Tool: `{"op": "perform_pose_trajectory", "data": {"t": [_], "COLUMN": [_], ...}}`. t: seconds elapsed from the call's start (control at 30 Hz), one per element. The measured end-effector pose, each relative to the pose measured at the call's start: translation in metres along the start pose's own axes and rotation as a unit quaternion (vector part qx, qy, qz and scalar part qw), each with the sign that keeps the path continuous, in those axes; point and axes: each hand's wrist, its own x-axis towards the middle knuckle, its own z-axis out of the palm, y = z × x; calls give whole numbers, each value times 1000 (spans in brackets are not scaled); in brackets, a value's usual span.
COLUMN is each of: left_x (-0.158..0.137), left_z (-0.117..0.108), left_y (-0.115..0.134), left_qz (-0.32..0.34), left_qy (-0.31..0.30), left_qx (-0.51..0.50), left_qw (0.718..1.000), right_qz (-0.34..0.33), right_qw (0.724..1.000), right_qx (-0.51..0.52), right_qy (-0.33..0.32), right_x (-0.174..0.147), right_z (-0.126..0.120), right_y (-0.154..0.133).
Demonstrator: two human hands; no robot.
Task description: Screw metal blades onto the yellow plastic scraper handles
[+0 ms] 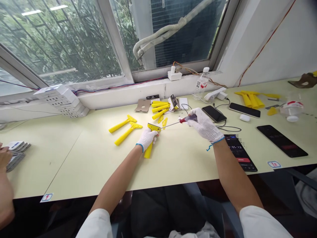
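My left hand [147, 138], in a white knit glove, grips a yellow scraper [148, 152] near its head, with the handle pointing down toward me. My right hand [203, 125], gloved alike, is closed round the clear and red handle of a screwdriver [173, 124]. The screwdriver's tip meets the scraper head beside my left fingers; whether it sits in a screw is too small to tell. Left of my hands lie two more yellow scrapers [125, 135]. Just beyond the held scraper are small loose yellow pieces [164, 122] and a pile of yellow handles [159, 108].
Phones [214, 113], a charging cable and a tipped plastic bottle [292, 109] lie to the right. More yellow handles [250, 99] rest at the far right. White boxes [64, 100] are stacked by the window. At the left edge, another person's hand [4, 158] is beside grey-white parts.
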Motion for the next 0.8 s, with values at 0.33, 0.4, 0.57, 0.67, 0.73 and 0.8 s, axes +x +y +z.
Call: {"op": "perform_pose_trajectory", "data": {"t": [0.33,0.4,0.57,0.67,0.73,0.8], "left_x": [6,8,11,10,8,5], "left_z": [-2,-2,-3,-3,-2,-2], "left_y": [-8,-10,-11,-10,-9,-7], "left_qz": [8,7,-2,-1,2,8], "left_qy": [-7,-7,-6,-1,1,3], "left_qx": [10,11,14,14,8,3], "left_qw": [1000,1000,1000,1000,1000,1000], "right_qz": [-115,-101,-32,8,31,52], "right_qw": [993,994,996,997,998,997], "right_qx": [-21,-15,-7,-1,-9,-53], "right_qy": [15,29,77,83,55,-33], "right_x": [1,0,0,1,2,1], "right_z": [-4,0,8,7,5,6], "right_y": [-10,-11,-11,-9,-4,3]}}
